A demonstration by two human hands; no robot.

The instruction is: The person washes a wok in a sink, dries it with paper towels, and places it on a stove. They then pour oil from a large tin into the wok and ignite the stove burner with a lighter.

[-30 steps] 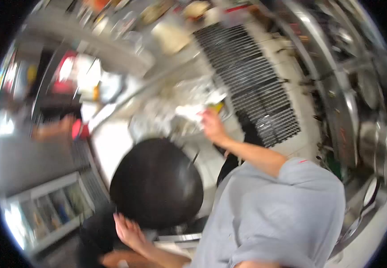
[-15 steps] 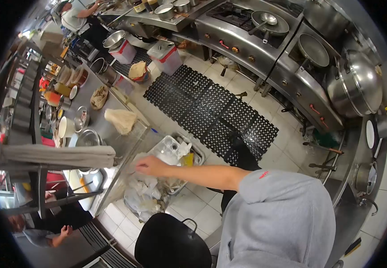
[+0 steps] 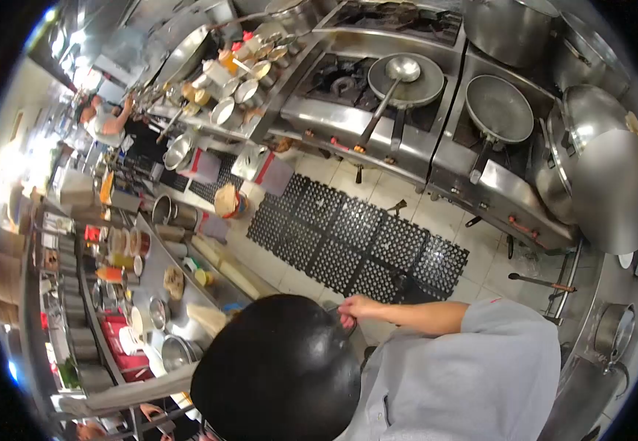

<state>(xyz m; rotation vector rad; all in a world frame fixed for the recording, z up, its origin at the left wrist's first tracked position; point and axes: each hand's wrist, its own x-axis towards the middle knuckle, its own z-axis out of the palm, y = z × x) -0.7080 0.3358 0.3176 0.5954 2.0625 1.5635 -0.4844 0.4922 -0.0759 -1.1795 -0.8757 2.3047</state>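
Observation:
A large black wok (image 3: 275,371) fills the lower middle of the head view, raised close to my body. My right hand (image 3: 357,312) is closed around the loop handle at its upper right rim. Only a sliver of skin shows at the wok's lower left edge, at the bottom of the picture; it appears to be my left hand (image 3: 207,436) at the opposite side. Most of that hand is hidden by the wok and the picture's edge. The wok also covers the floor and part of the counter behind it.
A steel range (image 3: 366,117) carries a pan with a ladle (image 3: 403,70) and another frying pan (image 3: 499,109). Black rubber mats (image 3: 355,235) cover the floor. A prep counter (image 3: 184,312) with bowls stands left. One co-worker (image 3: 105,121) is far back; another person's hand (image 3: 153,411) shows lower left.
My right hand has come back from beside the counter and taken hold of the wok's handle. The wok has risen further into view, and my view has turned and tilted up.

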